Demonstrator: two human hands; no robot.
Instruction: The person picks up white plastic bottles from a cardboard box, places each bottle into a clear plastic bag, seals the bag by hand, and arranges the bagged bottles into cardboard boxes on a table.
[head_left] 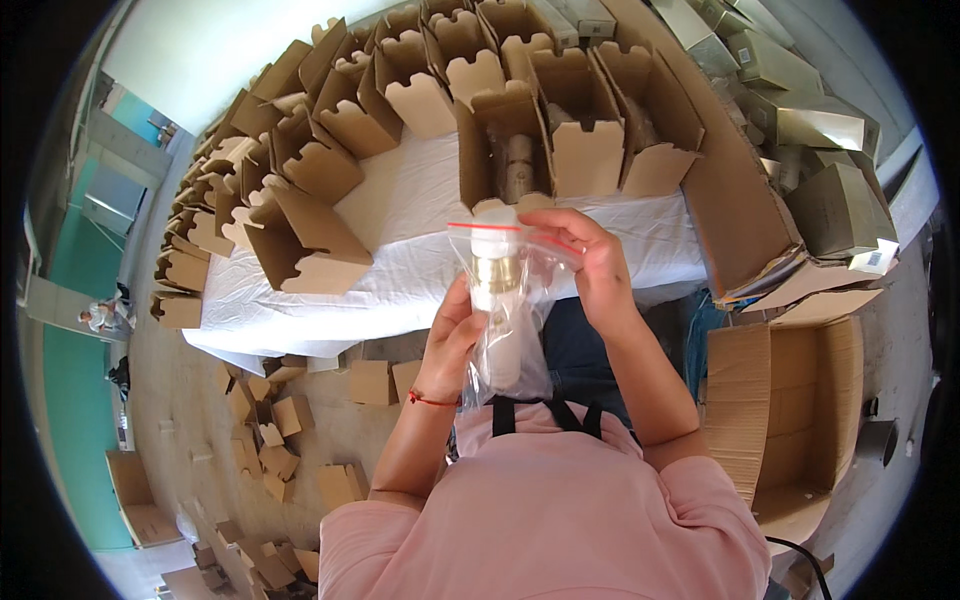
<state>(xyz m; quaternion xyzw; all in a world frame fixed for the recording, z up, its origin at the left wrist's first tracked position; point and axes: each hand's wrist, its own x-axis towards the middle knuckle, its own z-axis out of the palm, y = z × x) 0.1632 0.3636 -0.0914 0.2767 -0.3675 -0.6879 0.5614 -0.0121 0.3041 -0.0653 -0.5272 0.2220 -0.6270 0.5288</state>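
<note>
In front of my chest I hold a clear zip bag (530,340) with a red strip along its top edge. Inside it stands a white cylindrical object (502,350) with a gold band near its upper end; its exact kind is unclear. My left hand (457,325) is closed round the bag's left side, thumb across the front. At the bag's top right, my right hand (590,265) has its fingers bent against the red-striped edge. Just beyond, an open carton (505,110) contains a similar wrapped cylinder (518,165).
Open brown cartons (310,240) line the white-covered table (415,200) at the left and back. Silvery boxes (840,210) fill a large cardboard box at right. A big open carton (800,400) stands beside me. Several small cardboard boxes (280,460) litter the floor at left.
</note>
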